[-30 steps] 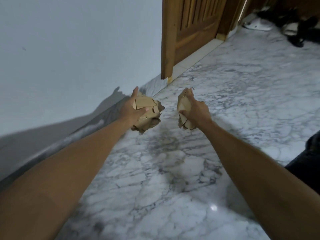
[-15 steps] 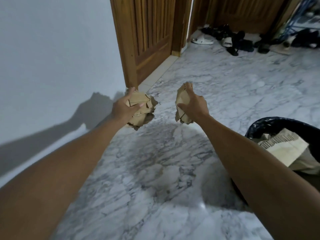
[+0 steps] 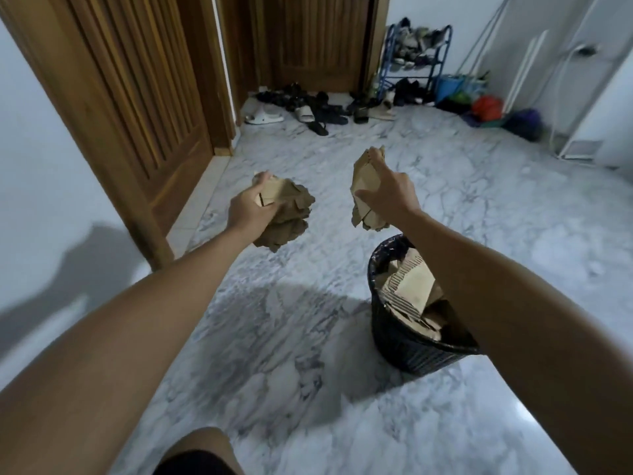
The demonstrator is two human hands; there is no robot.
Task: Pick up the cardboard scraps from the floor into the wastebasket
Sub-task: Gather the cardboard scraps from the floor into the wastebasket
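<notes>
Filling both hands [image 3: 248,210]: cardboard scraps [image 3: 287,214]

I see a glossy, polished marble floor [image 3: 308,354], white veined with grey. The scraps [image 3: 287,214] look like matt brown cardboard, rough at the torn edges. The wastebasket [image 3: 404,351] seems woven black plastic, lined with shiny film. The door [image 3: 144,108] is varnished ribbed wood.

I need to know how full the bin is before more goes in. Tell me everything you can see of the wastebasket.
The wastebasket is dark, round, of woven or ribbed look, with a black bag liner bunched over its rim. It stands upright on the marble floor, under the right forearm, which hides its right side. Tan corrugated cardboard pieces fill it up to about the rim. No hand touches it.
</notes>
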